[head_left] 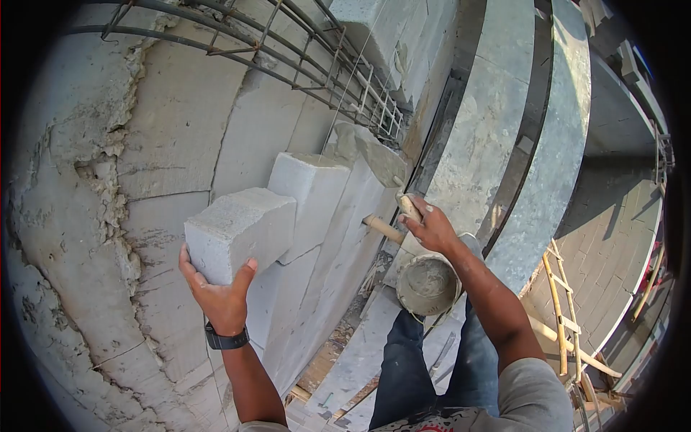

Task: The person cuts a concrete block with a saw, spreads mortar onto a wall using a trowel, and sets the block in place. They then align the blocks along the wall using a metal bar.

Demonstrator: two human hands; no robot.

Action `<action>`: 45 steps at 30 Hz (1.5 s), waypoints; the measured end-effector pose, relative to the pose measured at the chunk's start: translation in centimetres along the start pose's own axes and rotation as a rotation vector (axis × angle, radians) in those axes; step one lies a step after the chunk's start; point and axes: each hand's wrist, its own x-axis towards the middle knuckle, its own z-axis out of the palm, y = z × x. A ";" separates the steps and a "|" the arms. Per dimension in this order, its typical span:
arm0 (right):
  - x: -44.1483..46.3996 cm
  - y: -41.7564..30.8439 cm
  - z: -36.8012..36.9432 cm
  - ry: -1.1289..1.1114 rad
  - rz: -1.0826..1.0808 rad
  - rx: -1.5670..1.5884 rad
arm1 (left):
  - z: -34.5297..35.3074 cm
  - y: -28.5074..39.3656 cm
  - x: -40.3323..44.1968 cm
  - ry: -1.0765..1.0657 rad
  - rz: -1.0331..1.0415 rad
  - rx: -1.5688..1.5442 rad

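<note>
My left hand grips the lower end of a pale aerated concrete block, thumb on one side and fingers on the other. That block is tilted, close beside another block standing on the wall; whether they touch I cannot tell. In my right hand is the wooden handle of a trowel. Its grey, mortar-smeared blade lies against the top of the wall, where wet mortar is spread. Below my right hand stands a bucket with grey mortar inside.
A rebar cage crosses overhead at the upper left. Scaffold planks run along the right, and a round wooden pole juts from the wall. A rough block wall rises on the left. A bamboo ladder leans at the lower right.
</note>
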 end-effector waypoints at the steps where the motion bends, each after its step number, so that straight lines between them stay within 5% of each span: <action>1: 1.8 -0.8 0.3 0.033 0.006 -0.082 | -0.1 -0.1 0.1 -0.003 -0.030 -0.049; 15: 6.1 -4.0 4.5 0.134 -0.015 -0.071 | -0.2 -1.1 2.7 -0.061 -0.041 0.048; 24: 7.4 -6.2 0.5 -0.137 -0.002 -0.279 | 0.0 -0.6 2.6 -0.053 -0.064 0.016; 30: 7.4 -7.7 -1.0 0.009 0.078 -0.375 | -0.1 -1.0 2.6 -0.056 -0.057 0.020; 35: 8.1 -3.3 -0.6 0.058 -0.078 -0.220 | 0.0 -1.0 2.6 -0.053 -0.060 0.021; 45: 10.1 -4.0 -2.9 -0.193 -0.151 -0.178 | 0.0 -1.2 2.6 -0.056 -0.069 0.022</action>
